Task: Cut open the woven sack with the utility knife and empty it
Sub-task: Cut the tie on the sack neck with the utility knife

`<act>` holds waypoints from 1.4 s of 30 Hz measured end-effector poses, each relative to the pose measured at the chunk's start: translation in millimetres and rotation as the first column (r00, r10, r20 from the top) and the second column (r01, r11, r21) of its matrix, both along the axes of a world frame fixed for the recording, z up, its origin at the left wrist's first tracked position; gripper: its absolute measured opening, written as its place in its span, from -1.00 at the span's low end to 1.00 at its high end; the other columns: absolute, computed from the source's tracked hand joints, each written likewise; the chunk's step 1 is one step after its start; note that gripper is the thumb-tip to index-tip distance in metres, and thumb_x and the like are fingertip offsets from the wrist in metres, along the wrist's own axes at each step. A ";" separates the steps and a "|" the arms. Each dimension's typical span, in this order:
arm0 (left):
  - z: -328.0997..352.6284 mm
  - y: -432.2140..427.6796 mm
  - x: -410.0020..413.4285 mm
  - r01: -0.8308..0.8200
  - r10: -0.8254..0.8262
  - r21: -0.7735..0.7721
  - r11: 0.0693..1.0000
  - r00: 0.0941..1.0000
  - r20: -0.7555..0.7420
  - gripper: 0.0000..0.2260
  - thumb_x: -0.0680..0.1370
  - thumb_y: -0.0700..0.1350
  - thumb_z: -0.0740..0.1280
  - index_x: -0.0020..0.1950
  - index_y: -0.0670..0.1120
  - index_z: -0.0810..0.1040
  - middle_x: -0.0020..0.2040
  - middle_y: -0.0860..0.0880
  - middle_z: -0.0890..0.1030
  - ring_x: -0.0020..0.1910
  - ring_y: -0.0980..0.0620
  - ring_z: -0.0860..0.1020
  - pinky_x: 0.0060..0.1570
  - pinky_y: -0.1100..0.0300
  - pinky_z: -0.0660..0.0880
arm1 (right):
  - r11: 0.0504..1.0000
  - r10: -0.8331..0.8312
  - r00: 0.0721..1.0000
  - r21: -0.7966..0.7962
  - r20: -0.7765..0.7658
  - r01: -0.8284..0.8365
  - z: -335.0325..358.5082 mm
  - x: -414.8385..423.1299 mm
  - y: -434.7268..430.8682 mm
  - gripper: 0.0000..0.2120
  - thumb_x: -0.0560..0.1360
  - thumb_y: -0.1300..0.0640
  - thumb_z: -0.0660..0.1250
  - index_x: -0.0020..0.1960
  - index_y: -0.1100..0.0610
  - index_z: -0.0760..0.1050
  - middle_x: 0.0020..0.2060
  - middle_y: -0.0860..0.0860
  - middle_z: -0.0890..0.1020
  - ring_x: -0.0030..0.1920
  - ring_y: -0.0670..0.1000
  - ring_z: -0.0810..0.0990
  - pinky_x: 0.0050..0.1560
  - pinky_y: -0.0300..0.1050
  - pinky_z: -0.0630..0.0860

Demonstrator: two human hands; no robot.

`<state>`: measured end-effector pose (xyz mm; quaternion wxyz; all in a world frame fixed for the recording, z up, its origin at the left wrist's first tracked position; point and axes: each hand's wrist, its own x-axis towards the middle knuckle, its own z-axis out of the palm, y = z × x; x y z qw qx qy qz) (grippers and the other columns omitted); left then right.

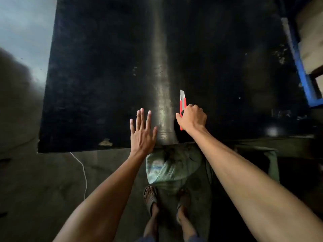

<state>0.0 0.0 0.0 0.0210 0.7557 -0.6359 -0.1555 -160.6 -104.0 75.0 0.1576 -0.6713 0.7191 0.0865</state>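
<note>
A pale green woven sack (167, 170) lies on the floor in front of my sandalled feet, its far end hidden under the edge of a big black surface (97, 84). My right hand (192, 117) is closed around a red utility knife (182, 105), blade out and pointing away from me, above that black surface. To the left, my left hand (142, 131) is spread flat, fingers apart, over the black surface and holds nothing. Between the two hands runs a grey metal pipe (162, 95).
A white cord (83, 172) trails over the concrete floor at the left. A blue metal frame (300, 67) with pale boxes stands at the right. More dark green sacking (272, 165) lies to the right of my feet.
</note>
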 end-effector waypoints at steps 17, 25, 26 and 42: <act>-35.1 -3.6 2.7 -0.009 0.021 -0.115 0.993 0.994 0.105 -0.38 0.64 0.19 -0.03 0.65 0.02 -0.10 0.66 -0.12 -0.14 0.64 -0.11 -0.15 0.55 -0.23 0.02 | 0.985 -0.134 0.971 -0.080 0.200 0.153 -19.7 -5.7 -5.2 -0.68 0.51 -0.10 0.40 -0.04 0.19 0.62 -0.10 0.11 0.68 -0.12 0.13 0.68 -0.13 0.04 0.65; -37.6 -0.2 2.2 -0.023 0.037 -0.148 0.989 0.995 0.094 -0.40 0.64 0.19 -0.04 0.65 0.03 -0.05 0.66 -0.13 -0.07 0.64 -0.10 -0.10 0.56 -0.22 -0.01 | 0.950 -0.177 0.934 -0.192 0.312 0.244 -2.9 -33.9 111.1 -0.75 0.39 -0.16 0.44 -0.21 0.02 0.61 -0.29 -0.05 0.63 -0.31 -0.02 0.60 -0.33 -0.12 0.54; -36.8 0.8 1.9 -0.021 0.036 -0.152 0.988 0.995 0.093 -0.40 0.64 0.20 -0.04 0.64 0.03 -0.04 0.66 -0.13 -0.05 0.64 -0.10 -0.08 0.56 -0.22 -0.01 | 0.946 -0.177 0.928 -0.203 0.328 0.252 -1.8 -37.0 129.3 -0.76 0.38 -0.16 0.45 -0.23 0.01 0.61 -0.31 -0.08 0.61 -0.34 -0.05 0.57 -0.35 -0.18 0.48; -41.7 137.3 -49.3 -0.122 0.112 -0.188 0.974 0.992 -0.066 -0.35 0.57 0.00 0.16 0.64 -0.04 0.05 0.65 -0.16 0.00 0.64 -0.13 -0.03 0.59 -0.11 0.00 | 0.954 -0.283 0.860 0.034 0.424 0.297 -76.2 -95.0 339.9 -0.77 0.32 -0.13 0.48 -0.22 0.03 0.63 -0.35 -0.04 0.66 -0.29 0.01 0.63 -0.21 -0.04 0.59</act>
